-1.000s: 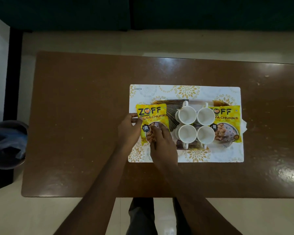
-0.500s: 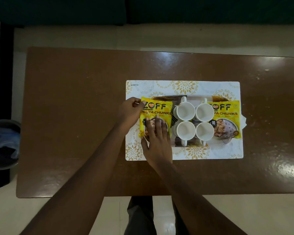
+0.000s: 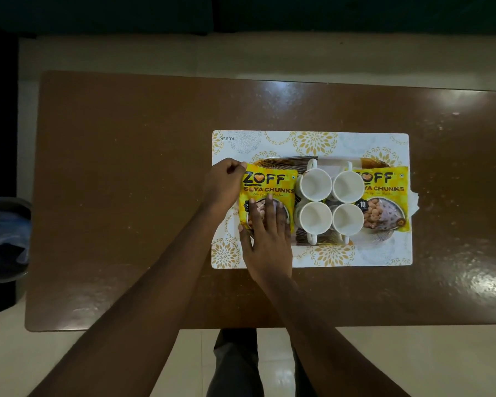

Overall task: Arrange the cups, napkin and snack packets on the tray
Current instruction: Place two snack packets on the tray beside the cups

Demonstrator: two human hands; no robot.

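Observation:
Several white cups (image 3: 315, 184) stand in a square block at the middle of the tray (image 3: 281, 161), whose dark striped rim shows at the back. One yellow snack packet (image 3: 269, 183) lies on the tray's left end, a second yellow packet (image 3: 384, 196) on its right end. My left hand (image 3: 224, 181) pinches the left packet's top left corner. My right hand (image 3: 267, 239) lies flat with fingers spread on that packet's lower half. A white napkin (image 3: 415, 200) pokes out from under the right packet at the tray's right edge.
The tray rests on a white placemat (image 3: 312, 141) with gold flower prints, on a brown table (image 3: 126, 181). A dark bin (image 3: 6, 239) with a bag stands on the floor to the left. My legs show below the table's near edge.
The left packet has gone from tilted to straight and sits closer to the cups. My left hand has moved up to its top corner; my right hand has flattened on it.

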